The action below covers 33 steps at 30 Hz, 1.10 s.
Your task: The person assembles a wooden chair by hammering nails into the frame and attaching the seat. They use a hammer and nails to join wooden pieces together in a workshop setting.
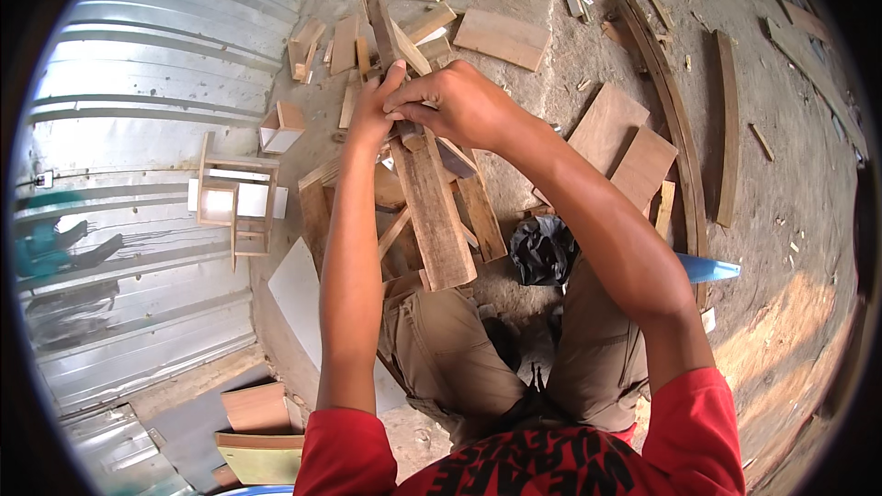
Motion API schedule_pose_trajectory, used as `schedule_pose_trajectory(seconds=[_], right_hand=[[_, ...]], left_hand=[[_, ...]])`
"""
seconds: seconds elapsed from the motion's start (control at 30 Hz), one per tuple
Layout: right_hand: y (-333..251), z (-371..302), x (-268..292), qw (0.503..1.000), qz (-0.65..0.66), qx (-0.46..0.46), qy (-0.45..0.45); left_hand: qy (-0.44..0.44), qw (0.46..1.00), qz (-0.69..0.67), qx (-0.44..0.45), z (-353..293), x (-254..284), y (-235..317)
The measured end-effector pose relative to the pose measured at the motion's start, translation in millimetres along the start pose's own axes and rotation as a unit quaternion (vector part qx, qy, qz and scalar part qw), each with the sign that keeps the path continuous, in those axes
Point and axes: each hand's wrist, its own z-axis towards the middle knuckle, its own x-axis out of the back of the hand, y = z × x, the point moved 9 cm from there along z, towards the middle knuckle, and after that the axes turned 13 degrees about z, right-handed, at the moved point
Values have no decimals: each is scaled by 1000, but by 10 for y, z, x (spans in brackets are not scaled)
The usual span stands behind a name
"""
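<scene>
So the wood strip (378, 28) is right up at the hands, poking out past them over a thick board (435, 211) on a rough wooden stand (482, 211). Left hand (375, 108) is curled against the strip, thumb up, but can't tell how tight its grip is. Right hand (446, 103) is mostly closed, fingertips bunched next to the left one; can't tell if it's pinching anything. Black plastic bag (540, 250) near the right knee, plywood scraps (501, 37) beyond, metal wall (138, 142) off left.
</scene>
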Motion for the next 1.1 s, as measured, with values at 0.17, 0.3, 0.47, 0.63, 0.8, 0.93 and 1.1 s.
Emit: schedule_pose_trajectory(seconds=[0.17,0.3,0.47,0.63,0.8,0.93,1.1], right_hand=[[-45,5,-53,1000,-9,8,-14],[-118,28,-59,998,-46,40,-18],[-125,18,-2,996,-47,72,-1],[-98,15,-1,998,-50,32,-3],[-128,10,0,999,-45,25,-7],[-131,28,-38,998,-46,39,-11],[-122,45,-48,997,-60,47,-18]], left_hand=[[18,1000,7,-1,33,55,-110],[17,994,108,-23,71,68,-55],[84,973,213,-26,-9,175,-43],[137,987,30,-78,-583,345,191],[81,988,-21,-132,-892,215,156],[114,984,-30,-131,-856,213,72],[113,986,-52,-107,-838,191,65]])
